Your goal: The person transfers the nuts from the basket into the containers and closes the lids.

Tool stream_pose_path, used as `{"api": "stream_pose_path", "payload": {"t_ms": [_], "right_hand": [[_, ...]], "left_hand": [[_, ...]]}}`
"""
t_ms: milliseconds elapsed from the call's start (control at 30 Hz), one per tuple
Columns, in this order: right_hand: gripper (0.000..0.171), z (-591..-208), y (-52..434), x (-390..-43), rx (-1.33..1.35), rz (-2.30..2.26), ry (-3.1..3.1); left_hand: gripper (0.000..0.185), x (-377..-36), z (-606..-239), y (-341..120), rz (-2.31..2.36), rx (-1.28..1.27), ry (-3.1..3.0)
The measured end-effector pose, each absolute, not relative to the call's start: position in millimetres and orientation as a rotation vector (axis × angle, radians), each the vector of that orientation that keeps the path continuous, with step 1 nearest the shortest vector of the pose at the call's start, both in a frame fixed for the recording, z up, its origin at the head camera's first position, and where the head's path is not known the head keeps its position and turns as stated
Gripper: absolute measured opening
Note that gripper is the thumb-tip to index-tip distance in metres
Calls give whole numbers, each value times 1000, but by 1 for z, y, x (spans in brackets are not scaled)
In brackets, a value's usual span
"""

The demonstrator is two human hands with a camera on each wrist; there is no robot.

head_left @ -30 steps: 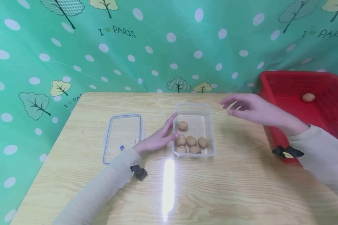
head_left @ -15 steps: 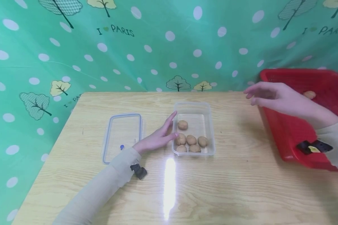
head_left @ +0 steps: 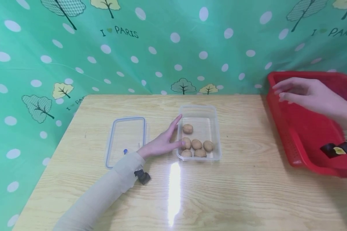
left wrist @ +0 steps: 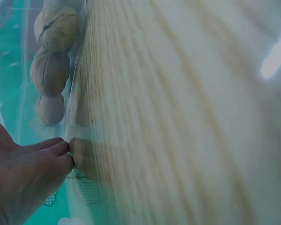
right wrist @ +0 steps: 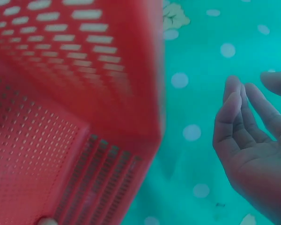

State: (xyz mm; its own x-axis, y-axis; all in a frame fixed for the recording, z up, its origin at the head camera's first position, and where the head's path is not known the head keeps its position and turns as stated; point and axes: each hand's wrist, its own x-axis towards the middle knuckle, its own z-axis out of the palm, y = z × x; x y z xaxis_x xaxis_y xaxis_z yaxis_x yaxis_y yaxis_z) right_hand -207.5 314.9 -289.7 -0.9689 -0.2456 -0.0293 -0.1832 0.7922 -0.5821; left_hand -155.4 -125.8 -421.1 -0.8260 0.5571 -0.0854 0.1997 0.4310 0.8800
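**Left hand steadies nut box, right hand empty over red basket**

Clear box [head_left: 199, 133] sits mid-surface [head_left: 219, 192] w/ six walnuts [head_left: 196, 144] inside, five bunched at the near end, one farther back. Left hand [head_left: 162, 141] lies flat vs. the box's left wall, fingers straight, thumb tip touching the wall – grip released, nothing grasped; wrist view shows the fingertips [left wrist: 61, 150] pressed on the clear wall. Lid [head_left: 125, 141] lies just left of the hand, off the box. Right hand [head_left: 309, 94] hovers over the red basket [head_left: 300, 141] at the right edge, fingers loosely spread, grip released, holding nothing.

Risks, as I judge them: the basket overhangs the surface's right edge & could tip if the hand presses its rim. The light box may slide if the left hand pushes sideways.
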Motion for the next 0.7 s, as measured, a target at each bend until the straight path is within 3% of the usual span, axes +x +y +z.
{"api": "stream_pose_path", "payload": {"t_ms": [700], "right_hand": [[56,-319,372,-225,-97,-922,2929]], "left_hand": [[94,-155,-427,-125,1265,717,2477]]}}
